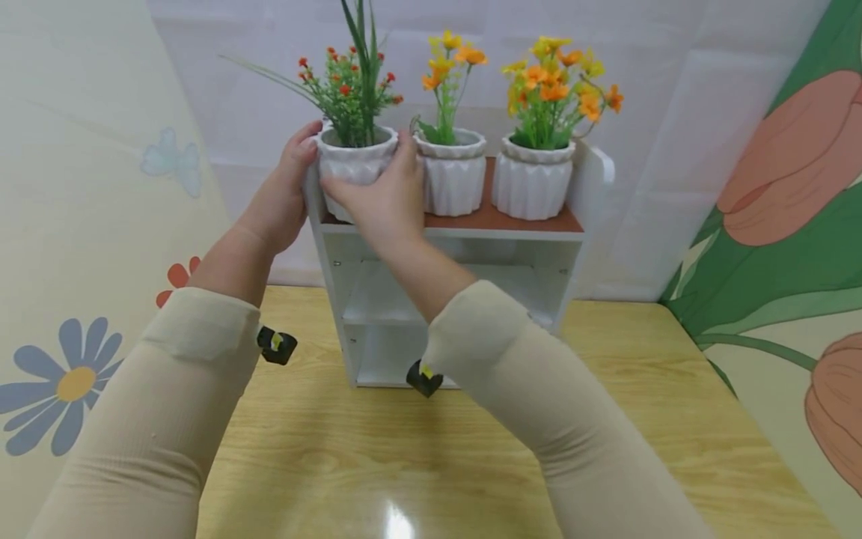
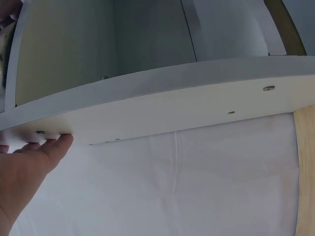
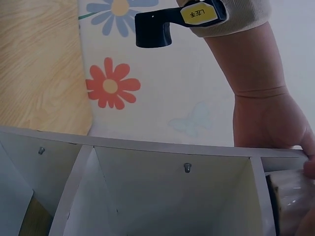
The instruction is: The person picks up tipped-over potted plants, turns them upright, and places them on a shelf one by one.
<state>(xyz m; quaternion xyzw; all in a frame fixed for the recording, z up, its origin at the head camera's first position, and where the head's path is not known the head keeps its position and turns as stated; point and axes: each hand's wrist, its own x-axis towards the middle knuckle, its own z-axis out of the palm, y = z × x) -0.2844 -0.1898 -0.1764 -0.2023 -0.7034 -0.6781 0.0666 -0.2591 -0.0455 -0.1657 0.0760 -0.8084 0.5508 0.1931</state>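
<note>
My right hand [image 1: 387, 187] grips a white fluted flowerpot [image 1: 357, 166] at the left end of the shelf's top board. Its thumb lies across the front and its fingers go round the right side. Thin green leaves and small red flowers [image 1: 345, 90] rise at this pot. My left hand [image 1: 286, 180] holds the left side panel [image 2: 162, 110] of the white shelf [image 1: 453, 233]. Its fingertips [image 2: 61, 142] press the panel's outer face, and in the right wrist view its thumb [image 3: 309, 167] reaches over the front edge beside the pot.
Two more white pots stand on the brown top board: a middle one [image 1: 454, 176] with yellow-orange flowers and a right one [image 1: 533, 183] with fuller blooms. The shelf stands on a wood-grain table [image 1: 323, 449]. Behind hangs a white cloth [image 1: 640, 150]; flower-painted panels flank it.
</note>
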